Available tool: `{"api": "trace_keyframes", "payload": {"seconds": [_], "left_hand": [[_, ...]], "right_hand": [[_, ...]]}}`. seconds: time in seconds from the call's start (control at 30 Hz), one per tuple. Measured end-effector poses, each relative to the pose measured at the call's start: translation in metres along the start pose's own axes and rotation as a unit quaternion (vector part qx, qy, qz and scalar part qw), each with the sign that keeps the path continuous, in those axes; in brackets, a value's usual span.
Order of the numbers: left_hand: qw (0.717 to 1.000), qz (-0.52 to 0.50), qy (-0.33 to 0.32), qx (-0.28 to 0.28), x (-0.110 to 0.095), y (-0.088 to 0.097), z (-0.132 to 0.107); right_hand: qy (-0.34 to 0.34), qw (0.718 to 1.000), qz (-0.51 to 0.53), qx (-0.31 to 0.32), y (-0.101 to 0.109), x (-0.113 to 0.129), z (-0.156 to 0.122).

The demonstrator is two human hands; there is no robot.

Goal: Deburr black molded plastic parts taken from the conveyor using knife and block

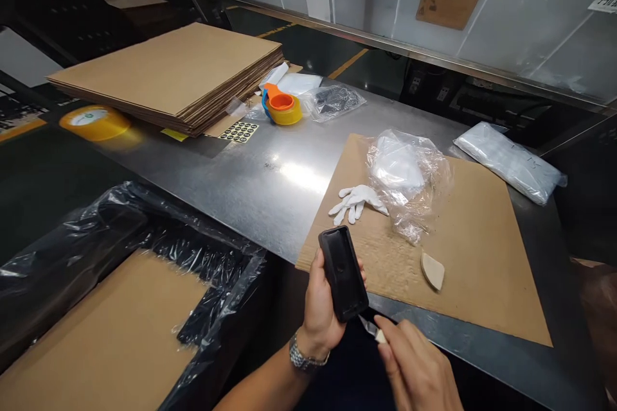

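My left hand (321, 305), with a metal watch at the wrist, is wrapped round a black oblong plastic part (343, 273) with a shallow hollow facing up. Close to that part's lower right corner, my right hand (417, 363) pinches a small knife (370, 326). The knife's thin shiny blade points toward the black part; I cannot tell if it touches. A bit of something pale shows at the right fingertips, and most of the handle is hidden. Beyond the hands lie a white glove (357, 203) and a beige wedge-shaped block (432, 271) on a cardboard sheet (477, 237).
A crumpled clear bag (405, 173) rests on the cardboard, with a wrapped packet (511, 160) at right. Tape rolls, including one in an orange dispenser (282, 103), and a cardboard stack (173, 67) occupy the metal table (231, 180). A black-lined bin (231, 289) stands at left.
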State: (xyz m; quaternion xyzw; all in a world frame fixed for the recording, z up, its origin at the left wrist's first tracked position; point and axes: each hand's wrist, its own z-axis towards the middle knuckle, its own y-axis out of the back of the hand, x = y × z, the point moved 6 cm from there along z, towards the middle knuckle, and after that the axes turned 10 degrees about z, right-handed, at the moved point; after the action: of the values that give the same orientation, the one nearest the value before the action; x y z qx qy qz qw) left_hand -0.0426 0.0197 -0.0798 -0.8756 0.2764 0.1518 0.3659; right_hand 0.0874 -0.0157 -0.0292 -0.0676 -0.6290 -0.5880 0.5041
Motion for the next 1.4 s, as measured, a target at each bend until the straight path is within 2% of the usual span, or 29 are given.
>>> {"api": "trace_keyframes", "payload": {"seconds": [0.1, 0.33, 0.47, 0.63, 0.73, 1.0, 1.4], "left_hand": [[1.000, 0.002, -0.017, -0.018, -0.005, 0.003, 0.000], [0.997, -0.013, -0.072, -0.038, -0.007, 0.009, -0.005], [0.992, -0.022, -0.122, -0.027, -0.009, 0.010, -0.010], [0.990, -0.025, -0.135, -0.015, -0.011, 0.009, -0.009], [0.990, -0.029, -0.139, -0.011, -0.011, 0.010, -0.008], [0.990, -0.033, -0.140, -0.008, -0.013, 0.008, -0.009], [0.989, -0.031, -0.144, -0.008, -0.012, 0.007, -0.008]], "right_hand": [[0.003, 1.000, -0.006, 0.012, -0.009, 0.004, 0.002], [-0.117, 0.984, 0.091, 0.095, -0.022, -0.005, 0.007], [-0.171, 0.964, 0.122, 0.164, -0.030, -0.006, 0.009], [-0.225, 0.928, 0.192, 0.226, -0.037, -0.006, 0.008], [-0.235, 0.921, 0.204, 0.236, -0.037, -0.004, 0.008], [-0.241, 0.921, 0.167, 0.255, -0.031, 0.005, 0.012], [-0.233, 0.929, 0.136, 0.252, -0.032, 0.002, 0.009]]}}
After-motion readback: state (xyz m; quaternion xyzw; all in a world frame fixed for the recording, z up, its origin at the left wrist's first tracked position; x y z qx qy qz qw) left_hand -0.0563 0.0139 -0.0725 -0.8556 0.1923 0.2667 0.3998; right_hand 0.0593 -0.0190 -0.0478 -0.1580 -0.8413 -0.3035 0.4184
